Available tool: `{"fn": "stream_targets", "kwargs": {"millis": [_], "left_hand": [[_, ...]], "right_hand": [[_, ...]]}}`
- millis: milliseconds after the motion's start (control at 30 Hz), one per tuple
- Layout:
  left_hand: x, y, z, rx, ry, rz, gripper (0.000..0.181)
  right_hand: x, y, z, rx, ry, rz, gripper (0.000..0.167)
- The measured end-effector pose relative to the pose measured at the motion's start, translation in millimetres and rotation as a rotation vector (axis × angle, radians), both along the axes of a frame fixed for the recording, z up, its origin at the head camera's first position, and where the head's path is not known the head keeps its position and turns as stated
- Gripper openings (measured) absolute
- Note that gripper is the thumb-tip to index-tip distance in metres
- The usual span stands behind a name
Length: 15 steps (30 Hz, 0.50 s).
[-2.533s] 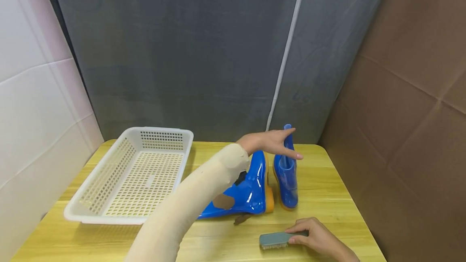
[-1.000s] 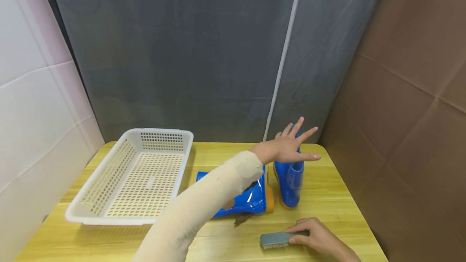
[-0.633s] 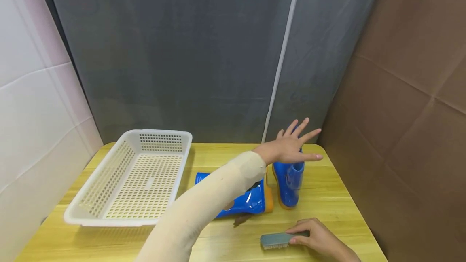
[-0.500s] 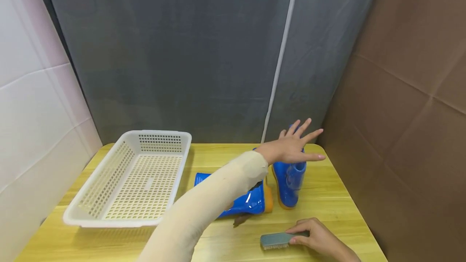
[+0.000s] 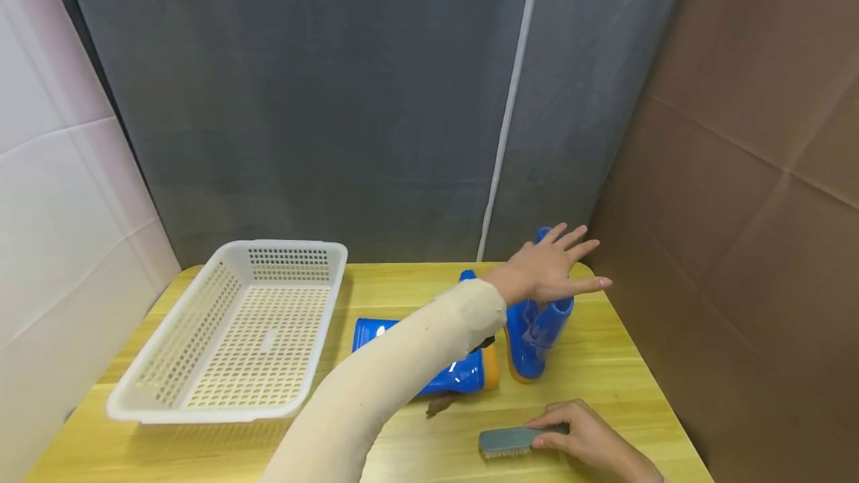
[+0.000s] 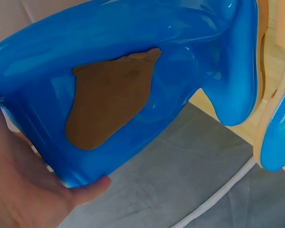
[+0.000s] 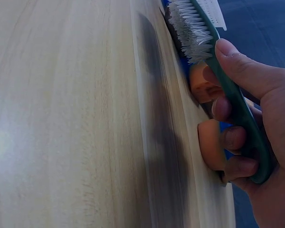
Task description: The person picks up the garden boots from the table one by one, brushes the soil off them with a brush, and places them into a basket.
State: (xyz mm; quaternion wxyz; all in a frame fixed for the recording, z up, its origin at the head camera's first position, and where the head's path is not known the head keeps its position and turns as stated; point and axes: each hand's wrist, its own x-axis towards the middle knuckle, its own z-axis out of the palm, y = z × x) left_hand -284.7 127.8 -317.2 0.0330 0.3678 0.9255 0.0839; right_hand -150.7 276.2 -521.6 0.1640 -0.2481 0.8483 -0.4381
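Head view: brush (image 5: pixel 506 438) partly hidden by right fingers (image 5: pixel 555 416)

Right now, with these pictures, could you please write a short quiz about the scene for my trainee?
1. What does the right hand hold?
2. True or false: in the head view, the white basket is to the right of both boots.
3. In the left wrist view, what colour is the patch on the nearer blue boot? a) white, b) brown, c) green.

Key: 1. A brush. 2. False: the white basket is to the left of both boots. 3. b.
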Motion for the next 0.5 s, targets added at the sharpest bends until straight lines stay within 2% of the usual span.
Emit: {"fn": "stream_targets", "kwargs": {"millis": [267,367,500], "left_hand": [[1.9,2.9,6.2,-0.059,0.099,0.057,0.084],[3.7,2.8,7.8,-0.052,0.082,0.046,0.082],[6.5,0.3,7.8,0.0,0.002,-0.004,0.078]], "right_hand": [[0.3,1.2,1.5,-0.002,0.005,-0.001,0.031],[2.0,1.2,1.3,0.0,0.011,-0.007,0.03],[3.8,1.9,1.1,0.002,0.009,-0.009,0.029]]}}
